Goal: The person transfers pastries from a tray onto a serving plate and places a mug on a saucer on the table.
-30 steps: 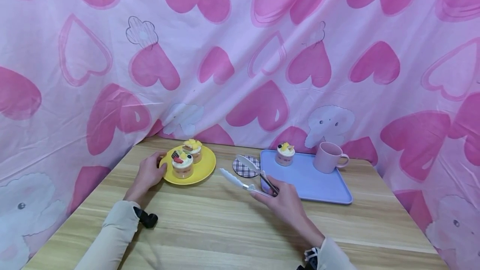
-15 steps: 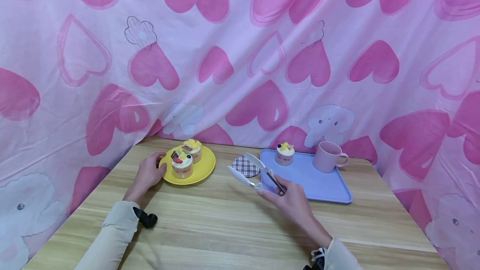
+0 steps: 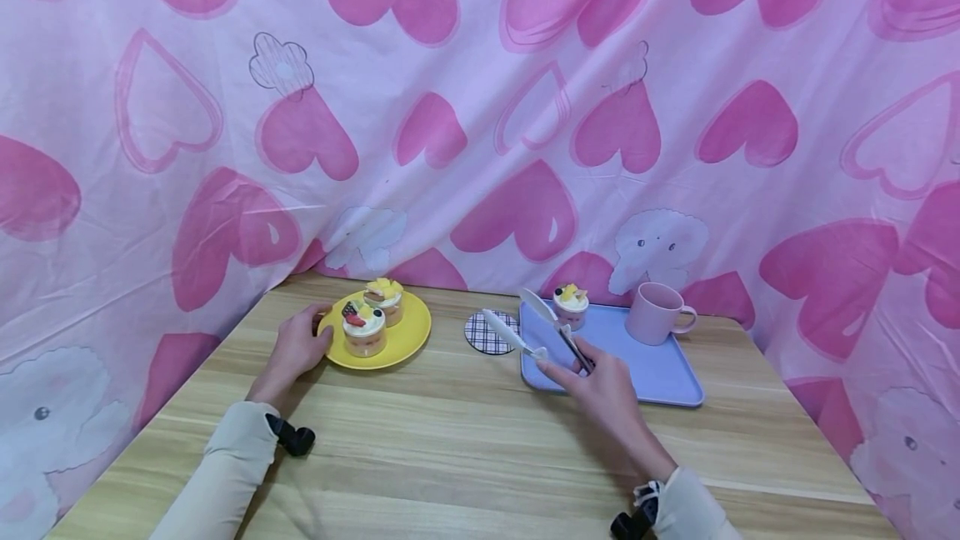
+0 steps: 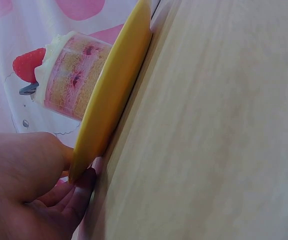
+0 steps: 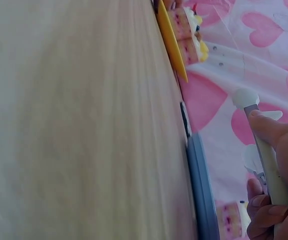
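Note:
My left hand (image 3: 300, 347) pinches the left rim of a round yellow plate (image 3: 411, 333), thumb above and fingers below in the left wrist view. Two clear cups of layered cake stand on the plate. The front cake cup (image 3: 365, 335) has strawberry and dark berries on cream, the back cake cup (image 3: 386, 302) yellow fruit. With my right hand (image 3: 606, 394) I grip white-tipped tongs (image 3: 504, 331), their arms apart and nothing between the tips. Just beyond the tongs, a third cake cup (image 3: 572, 303) stands on a blue tray (image 3: 671, 375), partly hidden by them.
A pink mug (image 3: 652, 315) stands on the tray's back right, handle to the right. Between plate and tray lies a round checked coaster (image 3: 482, 337), partly behind the tongs. A heart-patterned curtain (image 3: 510, 215) hangs along the back of the wooden table (image 3: 420, 457).
My right hand has carried the tongs to the right and slightly forward, from beside the coaster to the tray's left side near the third cake cup. My left hand stays on the plate.

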`<state>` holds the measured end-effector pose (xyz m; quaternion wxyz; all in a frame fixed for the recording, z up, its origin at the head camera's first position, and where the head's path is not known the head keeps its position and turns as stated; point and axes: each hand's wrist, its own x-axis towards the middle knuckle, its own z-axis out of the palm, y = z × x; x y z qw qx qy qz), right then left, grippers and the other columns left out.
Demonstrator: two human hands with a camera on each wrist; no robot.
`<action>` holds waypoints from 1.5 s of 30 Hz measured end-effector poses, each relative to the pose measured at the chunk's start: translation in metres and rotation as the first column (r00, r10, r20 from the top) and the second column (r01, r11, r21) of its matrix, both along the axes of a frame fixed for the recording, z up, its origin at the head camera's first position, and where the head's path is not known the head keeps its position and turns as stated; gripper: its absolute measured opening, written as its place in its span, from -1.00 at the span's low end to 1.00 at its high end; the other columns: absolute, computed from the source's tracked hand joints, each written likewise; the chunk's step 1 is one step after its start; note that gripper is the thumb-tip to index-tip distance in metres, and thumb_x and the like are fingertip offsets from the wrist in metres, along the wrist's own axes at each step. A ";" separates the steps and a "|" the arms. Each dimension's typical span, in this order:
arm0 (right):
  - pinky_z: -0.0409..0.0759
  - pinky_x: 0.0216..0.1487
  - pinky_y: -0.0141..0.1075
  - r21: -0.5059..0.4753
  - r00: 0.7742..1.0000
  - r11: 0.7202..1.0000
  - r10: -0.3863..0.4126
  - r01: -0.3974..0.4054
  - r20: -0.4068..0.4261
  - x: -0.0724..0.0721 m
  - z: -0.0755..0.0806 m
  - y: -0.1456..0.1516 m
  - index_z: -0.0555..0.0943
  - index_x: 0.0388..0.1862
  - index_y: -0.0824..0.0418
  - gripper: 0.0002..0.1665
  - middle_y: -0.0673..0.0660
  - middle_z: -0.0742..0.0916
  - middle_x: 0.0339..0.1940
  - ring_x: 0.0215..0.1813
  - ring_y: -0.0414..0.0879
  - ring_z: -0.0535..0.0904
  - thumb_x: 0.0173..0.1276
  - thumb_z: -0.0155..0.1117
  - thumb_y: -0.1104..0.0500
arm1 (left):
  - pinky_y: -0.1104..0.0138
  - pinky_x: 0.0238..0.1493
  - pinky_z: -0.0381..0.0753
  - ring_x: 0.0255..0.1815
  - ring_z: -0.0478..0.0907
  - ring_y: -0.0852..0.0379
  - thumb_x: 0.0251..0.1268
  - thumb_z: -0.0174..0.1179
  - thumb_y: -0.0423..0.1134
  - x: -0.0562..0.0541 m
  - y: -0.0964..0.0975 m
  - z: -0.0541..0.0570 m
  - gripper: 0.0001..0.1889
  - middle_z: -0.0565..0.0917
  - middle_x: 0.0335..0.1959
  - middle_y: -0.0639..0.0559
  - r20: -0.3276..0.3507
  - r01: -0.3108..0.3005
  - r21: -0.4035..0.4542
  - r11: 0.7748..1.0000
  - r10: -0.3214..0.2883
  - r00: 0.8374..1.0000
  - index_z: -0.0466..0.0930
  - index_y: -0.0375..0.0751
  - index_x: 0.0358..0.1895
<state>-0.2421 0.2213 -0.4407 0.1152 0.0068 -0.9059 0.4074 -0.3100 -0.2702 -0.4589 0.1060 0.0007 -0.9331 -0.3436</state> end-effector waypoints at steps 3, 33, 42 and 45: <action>0.36 -0.58 -0.38 -0.013 1.000 1.000 -0.013 0.014 0.021 -0.003 0.002 0.006 0.57 0.56 -0.05 0.14 0.07 0.67 -0.27 -0.36 -0.07 0.47 0.10 0.55 -0.58 | -0.24 0.39 0.59 0.32 0.59 -0.41 0.57 0.12 -0.34 -0.001 -0.001 -0.001 -0.48 0.63 0.29 -0.55 -0.001 0.001 -0.001 1.000 -0.001 1.000 0.43 -0.50 0.49; 0.36 -0.40 -0.30 0.042 0.980 0.981 -0.188 0.190 -0.062 -0.022 -0.004 0.054 0.65 0.17 0.19 -0.21 0.14 0.66 -0.22 -0.26 0.00 0.44 0.29 0.57 -0.38 | -0.25 0.37 0.59 0.29 0.60 -0.41 0.57 0.11 -0.34 0.000 0.000 -0.001 -0.48 0.63 0.29 -0.56 -0.006 0.009 -0.001 1.000 -0.009 1.000 0.43 -0.51 0.48; 0.38 -0.43 -0.29 0.079 0.983 0.983 -0.172 0.166 0.064 -0.024 -0.004 0.064 0.60 0.39 0.16 0.00 0.15 0.60 -0.27 -0.24 0.03 0.48 0.26 0.48 -0.52 | -0.25 0.38 0.60 0.30 0.59 -0.41 0.58 0.12 -0.34 0.000 0.000 0.000 -0.48 0.62 0.30 -0.56 0.007 0.007 0.001 1.000 -0.007 1.000 0.43 -0.51 0.49; 0.38 -0.44 -0.28 0.085 0.983 0.984 -0.163 0.156 0.088 -0.024 -0.005 0.066 0.60 0.41 0.16 0.05 0.15 0.60 -0.32 -0.26 0.03 0.49 0.24 0.46 -0.56 | -0.25 0.38 0.60 0.31 0.59 -0.41 0.59 0.12 -0.33 0.001 0.001 0.001 -0.48 0.61 0.32 -0.56 0.018 0.004 0.000 1.000 -0.004 1.000 0.42 -0.50 0.49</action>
